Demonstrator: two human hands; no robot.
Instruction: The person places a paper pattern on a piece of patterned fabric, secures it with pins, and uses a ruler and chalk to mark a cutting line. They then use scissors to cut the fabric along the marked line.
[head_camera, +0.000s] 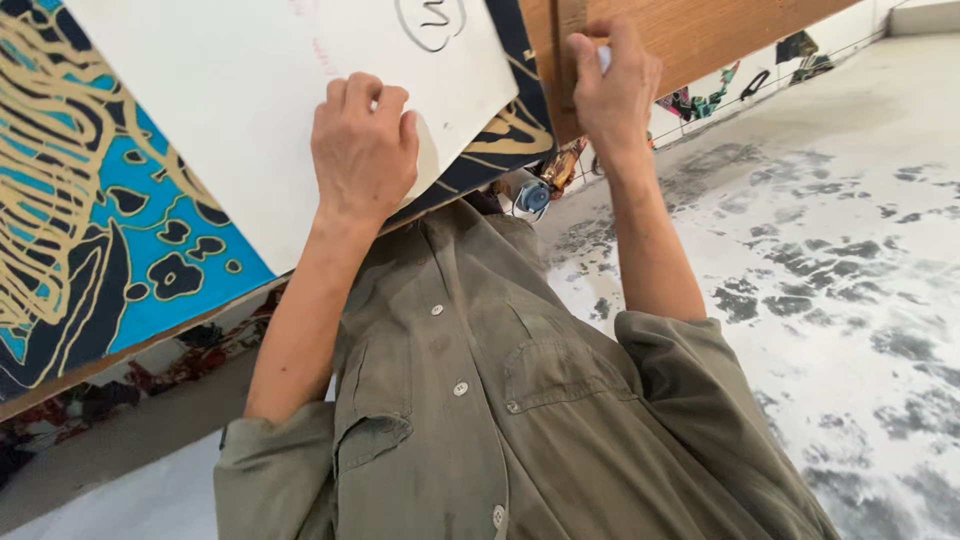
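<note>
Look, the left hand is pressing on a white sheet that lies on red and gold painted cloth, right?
Not quite. The head view shows the left hand resting on the white sheet, but the painted cloth under it is blue, black and gold, not red and gold.

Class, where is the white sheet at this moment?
In the head view, upper left: the white sheet lies on the blue patterned cloth, under the left hand.

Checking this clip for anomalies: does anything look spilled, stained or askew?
Yes. The pale floor is covered in dark smudged blotches, like smeared dye or dirt. The white sheet under the left hand lies askew on the blue patterned cloth. The right hand grips a wooden ruler.
</note>
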